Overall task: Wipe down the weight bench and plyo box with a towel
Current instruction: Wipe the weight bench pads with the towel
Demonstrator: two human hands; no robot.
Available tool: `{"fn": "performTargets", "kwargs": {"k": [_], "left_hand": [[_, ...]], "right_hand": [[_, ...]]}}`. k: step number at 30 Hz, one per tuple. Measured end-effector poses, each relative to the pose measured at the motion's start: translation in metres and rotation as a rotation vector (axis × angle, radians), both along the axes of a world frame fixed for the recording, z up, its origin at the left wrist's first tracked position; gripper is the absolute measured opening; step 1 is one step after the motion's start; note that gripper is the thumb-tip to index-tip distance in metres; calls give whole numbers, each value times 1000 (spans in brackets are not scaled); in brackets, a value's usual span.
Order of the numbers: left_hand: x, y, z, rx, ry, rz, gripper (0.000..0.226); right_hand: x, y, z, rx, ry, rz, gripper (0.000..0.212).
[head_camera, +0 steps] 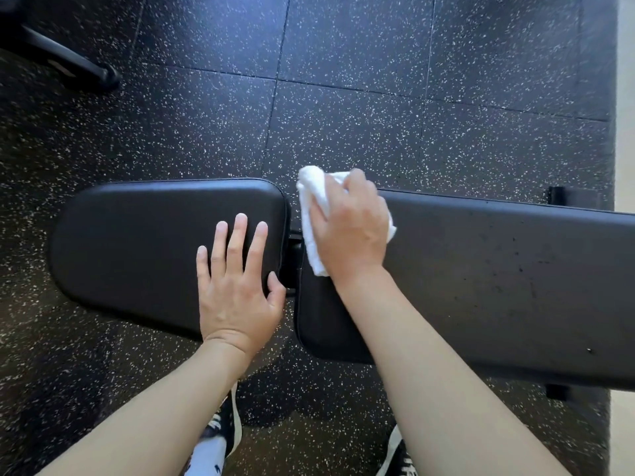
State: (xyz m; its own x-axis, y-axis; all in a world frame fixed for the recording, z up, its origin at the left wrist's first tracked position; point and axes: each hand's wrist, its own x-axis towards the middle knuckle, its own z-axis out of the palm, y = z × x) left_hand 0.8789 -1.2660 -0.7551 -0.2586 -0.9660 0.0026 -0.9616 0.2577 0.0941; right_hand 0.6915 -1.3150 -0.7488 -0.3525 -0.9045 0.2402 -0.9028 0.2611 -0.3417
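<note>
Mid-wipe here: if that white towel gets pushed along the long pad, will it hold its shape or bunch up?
Probably bunches: the towel is soft, already crumpled and folded under the right hand. It looks light, so only palm pressure keeps it flat. The long pad looks smooth, so it should slide easily.

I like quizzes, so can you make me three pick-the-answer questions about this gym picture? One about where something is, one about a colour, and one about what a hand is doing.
1. Where is the towel?
A. on the floor
B. on the long back pad, near the gap
C. on a shoe

2. What colour is the towel?
A. white
B. red
C. green

3. What is the left hand doing?
A. squeezing the towel
B. lying flat on the seat pad
C. hanging in the air

Answers: 1 B, the right hand holds it at that pad's end. 2 A, it is plain white. 3 B, its fingers are straight and spread on the pad.
</note>
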Motion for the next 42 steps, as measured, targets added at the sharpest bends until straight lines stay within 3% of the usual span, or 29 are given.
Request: {"fn": "performTargets", "kwargs": {"k": [5, 8, 12, 15, 20, 24, 28, 35, 38, 42], "left_hand": [[1, 1, 0, -14, 6, -2, 75], [0, 1, 0, -19, 10, -3, 76], [2, 1, 0, -10, 15, -5, 75], [2, 2, -1, -2, 18, -2, 75], [1, 1, -1, -11, 28, 3, 76], [0, 0, -2, -15, 16, -5, 76], [1, 0, -2, -8, 2, -10, 76], [2, 2, 0, 0, 1, -8, 77], [0, 0, 0, -2, 7, -11, 76], [0, 0, 0, 8, -2, -6, 76]], "right_hand": [[-1, -8, 0, -49, -43, 130, 18], [-58, 22, -2, -61, 27, 11, 15], [-123, 49, -11, -24, 15, -234, 28], [-101, 34, -8, -8, -44, -232, 33], [-14, -25, 3, -1, -28, -30, 39], [-1, -39, -2, -44, -26, 40, 39], [-12, 9, 5, -50, -90, 127, 20], [-15, 155, 10, 101, -105, 231, 31], [-21, 132, 6, 73, -42, 241, 27], [-33, 35, 3, -31, -32, 82, 22]]}}
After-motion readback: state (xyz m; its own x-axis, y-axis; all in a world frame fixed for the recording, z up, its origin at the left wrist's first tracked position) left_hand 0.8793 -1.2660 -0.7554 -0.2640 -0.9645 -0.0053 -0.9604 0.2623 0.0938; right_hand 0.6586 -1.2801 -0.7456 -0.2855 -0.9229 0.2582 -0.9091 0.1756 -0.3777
